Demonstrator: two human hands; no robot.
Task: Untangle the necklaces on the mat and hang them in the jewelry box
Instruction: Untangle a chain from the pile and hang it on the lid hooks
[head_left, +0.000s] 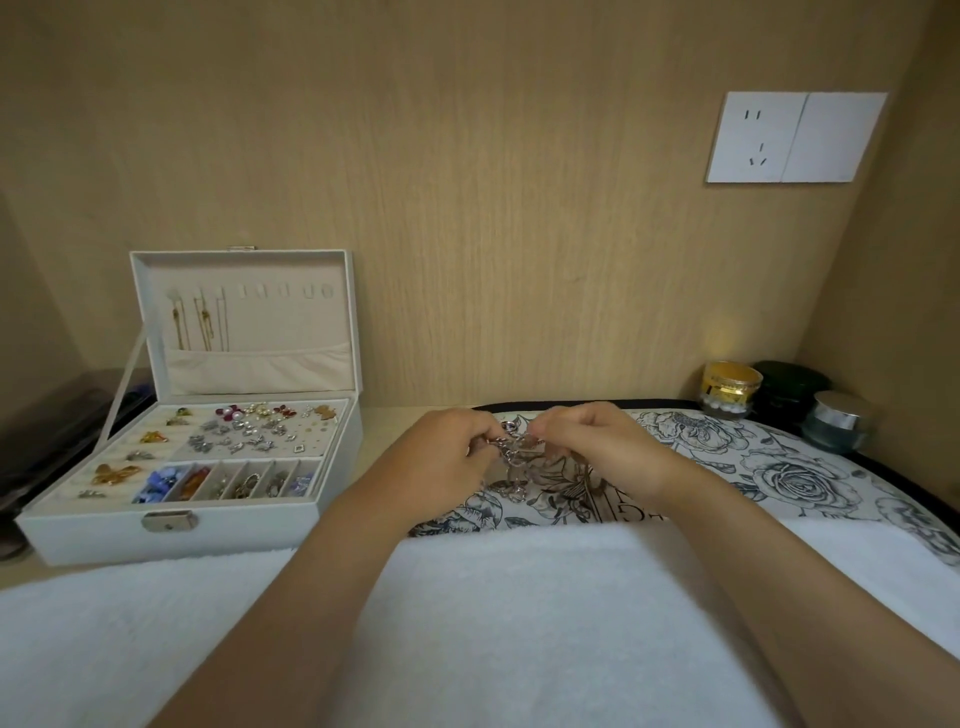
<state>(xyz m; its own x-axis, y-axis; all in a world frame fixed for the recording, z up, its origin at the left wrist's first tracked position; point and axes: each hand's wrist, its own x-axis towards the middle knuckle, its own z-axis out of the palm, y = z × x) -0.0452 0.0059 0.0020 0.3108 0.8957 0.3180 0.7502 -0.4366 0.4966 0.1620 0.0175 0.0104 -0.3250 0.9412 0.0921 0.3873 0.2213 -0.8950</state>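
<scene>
Wood-grain panelling backs our worktop, where the floral mat lies half under a white towel. We hold the silver necklaces just above the mat. Our left hand and right hand sit close together, each pinching the knot with curled fingertips, and a loose loop trails down onto the mat. We cannot tell how many chains are in the tangle. The jewelry box stands open well to the left. Gold chains hang from the leftmost hooks in its lid, and several hooks further right are bare.

We judge that we are mid-untangling, with nothing silver hung yet. The main risk is pulling our hands apart too hard, which would cinch the knot tighter or strain a link. A slipped pinch could drop the chains onto the mat in a heap. Later, as we carry a freed chain over the open trays, its dangling end might snag the earrings there.
</scene>
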